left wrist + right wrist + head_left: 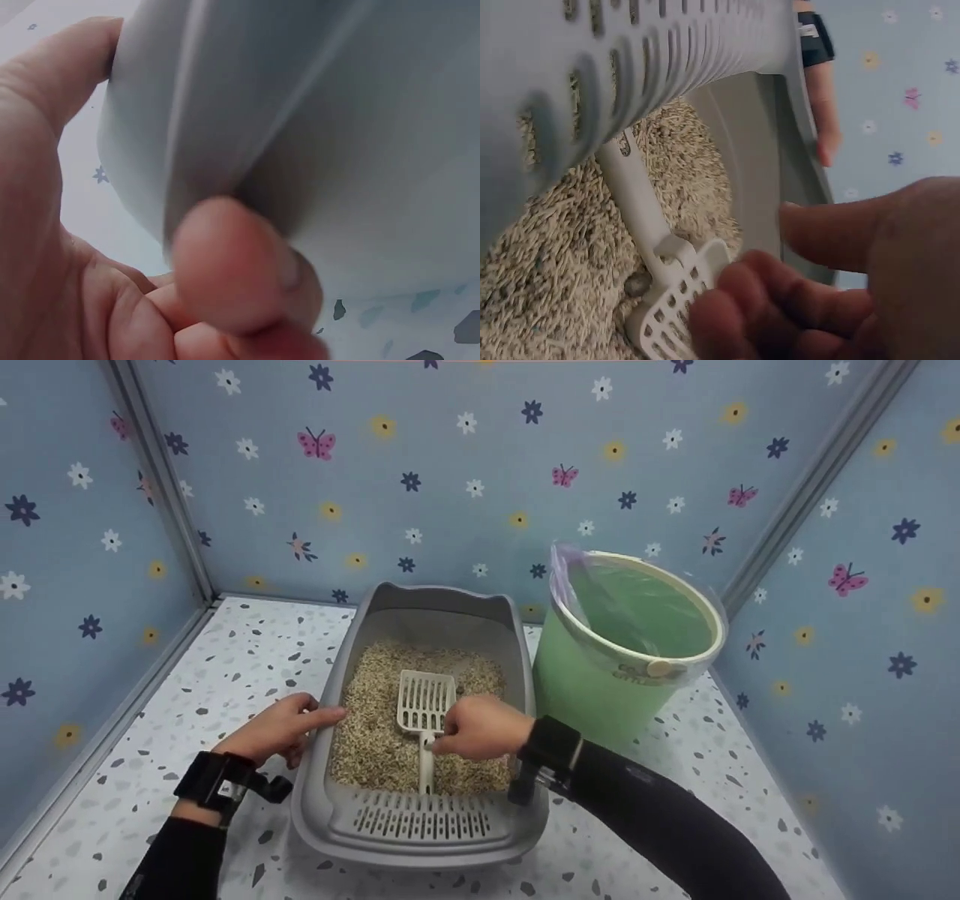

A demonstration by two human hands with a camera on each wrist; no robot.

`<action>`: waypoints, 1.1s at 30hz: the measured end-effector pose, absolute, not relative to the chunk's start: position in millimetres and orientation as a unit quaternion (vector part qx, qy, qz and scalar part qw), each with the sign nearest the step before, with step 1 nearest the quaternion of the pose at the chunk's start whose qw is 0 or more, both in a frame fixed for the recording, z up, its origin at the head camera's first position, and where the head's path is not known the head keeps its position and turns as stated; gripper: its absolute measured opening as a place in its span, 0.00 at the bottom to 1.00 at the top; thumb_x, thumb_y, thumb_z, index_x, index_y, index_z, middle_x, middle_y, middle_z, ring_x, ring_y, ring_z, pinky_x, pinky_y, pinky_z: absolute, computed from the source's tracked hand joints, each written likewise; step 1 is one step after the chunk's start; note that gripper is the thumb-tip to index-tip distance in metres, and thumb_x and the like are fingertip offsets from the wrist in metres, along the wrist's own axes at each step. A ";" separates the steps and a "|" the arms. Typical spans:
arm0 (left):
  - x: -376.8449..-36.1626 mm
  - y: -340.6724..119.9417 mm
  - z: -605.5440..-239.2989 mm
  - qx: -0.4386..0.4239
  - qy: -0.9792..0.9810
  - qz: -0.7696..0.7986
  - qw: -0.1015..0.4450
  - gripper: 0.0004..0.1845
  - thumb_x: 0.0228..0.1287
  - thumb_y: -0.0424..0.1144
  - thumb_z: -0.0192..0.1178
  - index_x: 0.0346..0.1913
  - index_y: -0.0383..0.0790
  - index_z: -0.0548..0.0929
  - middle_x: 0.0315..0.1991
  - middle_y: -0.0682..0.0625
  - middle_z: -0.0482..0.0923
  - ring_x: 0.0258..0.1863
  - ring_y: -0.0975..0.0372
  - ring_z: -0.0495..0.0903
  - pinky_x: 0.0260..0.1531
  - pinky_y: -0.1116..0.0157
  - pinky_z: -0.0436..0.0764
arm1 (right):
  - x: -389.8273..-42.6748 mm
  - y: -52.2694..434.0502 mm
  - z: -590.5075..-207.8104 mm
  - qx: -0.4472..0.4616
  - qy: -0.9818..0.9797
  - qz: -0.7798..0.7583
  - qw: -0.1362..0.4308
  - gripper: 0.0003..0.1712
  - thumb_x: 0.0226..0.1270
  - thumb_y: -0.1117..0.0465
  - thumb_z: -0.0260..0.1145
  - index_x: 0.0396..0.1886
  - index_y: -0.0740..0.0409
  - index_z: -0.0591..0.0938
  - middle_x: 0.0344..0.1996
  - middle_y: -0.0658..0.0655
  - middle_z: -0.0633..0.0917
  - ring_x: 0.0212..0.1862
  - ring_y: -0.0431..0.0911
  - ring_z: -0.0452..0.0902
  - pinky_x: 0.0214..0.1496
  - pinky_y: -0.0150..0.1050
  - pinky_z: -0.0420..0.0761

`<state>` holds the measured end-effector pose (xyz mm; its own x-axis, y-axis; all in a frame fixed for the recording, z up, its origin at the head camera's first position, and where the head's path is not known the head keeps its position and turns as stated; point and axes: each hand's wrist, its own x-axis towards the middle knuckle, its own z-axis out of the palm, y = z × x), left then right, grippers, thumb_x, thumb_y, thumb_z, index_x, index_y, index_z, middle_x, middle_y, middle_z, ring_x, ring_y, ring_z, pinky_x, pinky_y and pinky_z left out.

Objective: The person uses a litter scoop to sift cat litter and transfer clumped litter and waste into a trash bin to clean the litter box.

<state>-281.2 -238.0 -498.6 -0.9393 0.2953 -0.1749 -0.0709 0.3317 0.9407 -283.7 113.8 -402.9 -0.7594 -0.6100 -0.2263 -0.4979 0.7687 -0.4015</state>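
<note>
One grey litter box (420,853); at its two o'clock, one lined green bin (592,690). On the box's litter (371,697) lies one slotted scoop (424,730), probably light, stiff plastic, best lifted by its six-o'clock handle (426,770). Two hands: the left hand (274,729) grips the box at nine o'clock; the right hand (487,727), over the scoop, holds nothing.

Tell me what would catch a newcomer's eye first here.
Probably the grey litter box in the middle of the head view, where a pale slotted scoop lies on the grainy litter. The hands come next: the left holds the box's left rim, the right is poised at the scoop. Then the green bin, lined with a clear bag, stands to the right before the flowered wall.
</note>
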 end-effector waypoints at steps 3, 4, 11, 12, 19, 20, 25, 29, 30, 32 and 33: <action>-282.1 -235.2 -500.9 0.072 0.794 0.581 0.161 0.30 0.81 0.58 0.65 0.56 0.31 0.71 0.33 0.46 0.77 0.17 0.66 0.67 0.16 0.69 0.72 | -289.3 98.5 -409.9 -0.265 0.931 -0.117 0.223 0.31 0.75 0.46 0.76 0.13 0.44 0.73 0.11 0.43 0.74 0.15 0.38 0.64 0.21 0.34 0.67; -282.0 -234.7 -501.7 0.073 0.793 0.582 0.161 0.30 0.82 0.58 0.65 0.55 0.30 0.71 0.32 0.46 0.77 0.17 0.66 0.64 0.16 0.70 0.69 | -290.5 94.2 -412.5 -0.254 0.933 -0.105 0.233 0.30 0.74 0.46 0.76 0.13 0.45 0.74 0.12 0.44 0.77 0.15 0.39 0.67 0.21 0.34 0.68; -282.5 -233.2 -506.8 0.082 0.783 0.594 0.167 0.29 0.83 0.57 0.63 0.53 0.30 0.70 0.28 0.51 0.71 0.15 0.69 0.56 0.16 0.71 0.60 | -294.8 78.3 -431.6 -0.215 0.937 -0.096 0.258 0.20 0.64 0.49 0.83 0.20 0.56 0.88 0.18 0.52 0.87 0.19 0.45 0.79 0.23 0.36 0.75; -282.6 -233.1 -507.2 0.083 0.781 0.596 0.169 0.29 0.83 0.57 0.63 0.53 0.30 0.70 0.27 0.51 0.70 0.15 0.69 0.56 0.16 0.71 0.60 | -295.4 77.2 -433.7 -0.215 0.936 -0.101 0.259 0.20 0.64 0.50 0.83 0.21 0.56 0.88 0.17 0.52 0.87 0.19 0.44 0.79 0.23 0.36 0.76; -282.9 -233.5 -507.4 0.084 0.778 0.600 0.168 0.28 0.83 0.56 0.64 0.51 0.32 0.69 0.25 0.53 0.67 0.15 0.69 0.56 0.15 0.71 0.59 | -298.4 73.8 -441.8 -0.200 0.942 -0.134 0.235 0.27 0.55 0.45 0.90 0.16 0.50 0.81 0.14 0.47 0.81 0.17 0.42 0.75 0.23 0.36 0.77; -283.2 -233.6 -507.6 0.084 0.777 0.600 0.168 0.27 0.83 0.56 0.64 0.50 0.32 0.69 0.25 0.53 0.67 0.14 0.69 0.56 0.15 0.71 0.59 | -299.4 73.6 -442.2 -0.197 0.942 -0.139 0.233 0.28 0.55 0.45 0.91 0.15 0.49 0.80 0.13 0.47 0.80 0.17 0.42 0.74 0.22 0.36 0.76; -284.4 -235.9 -508.2 0.086 0.781 0.597 0.162 0.28 0.83 0.56 0.64 0.50 0.32 0.69 0.24 0.53 0.67 0.14 0.69 0.56 0.14 0.71 0.58 | -305.2 73.2 -444.8 -0.194 0.942 -0.154 0.229 0.32 0.56 0.46 0.90 0.11 0.47 0.76 0.10 0.45 0.76 0.16 0.42 0.72 0.20 0.34 0.73; -283.7 -236.8 -507.5 0.086 0.783 0.595 0.160 0.28 0.83 0.56 0.64 0.50 0.32 0.69 0.24 0.53 0.67 0.14 0.69 0.56 0.14 0.71 0.59 | -309.0 73.0 -448.3 -0.186 0.939 -0.168 0.235 0.29 0.58 0.50 0.89 0.10 0.48 0.78 0.10 0.46 0.77 0.15 0.42 0.72 0.19 0.33 0.72; -283.3 -236.8 -507.1 0.086 0.783 0.595 0.160 0.28 0.83 0.56 0.64 0.50 0.32 0.69 0.24 0.53 0.67 0.14 0.69 0.56 0.14 0.71 0.59 | -309.7 72.8 -449.0 -0.183 0.938 -0.174 0.236 0.28 0.57 0.52 0.89 0.10 0.49 0.79 0.10 0.47 0.78 0.15 0.41 0.73 0.19 0.33 0.72; -282.5 -237.5 -506.3 0.087 0.783 0.595 0.159 0.27 0.83 0.56 0.64 0.51 0.32 0.70 0.25 0.52 0.68 0.14 0.69 0.56 0.14 0.71 0.59 | -311.1 72.7 -450.6 -0.178 0.936 -0.185 0.239 0.25 0.56 0.54 0.89 0.11 0.50 0.81 0.10 0.48 0.79 0.15 0.42 0.73 0.18 0.33 0.71; -282.1 -237.6 -505.9 0.085 0.783 0.595 0.158 0.27 0.83 0.56 0.64 0.51 0.32 0.70 0.25 0.52 0.69 0.14 0.69 0.57 0.14 0.71 0.60 | -311.5 72.5 -451.3 -0.174 0.936 -0.191 0.239 0.24 0.56 0.55 0.89 0.11 0.51 0.82 0.11 0.49 0.80 0.15 0.42 0.74 0.18 0.32 0.71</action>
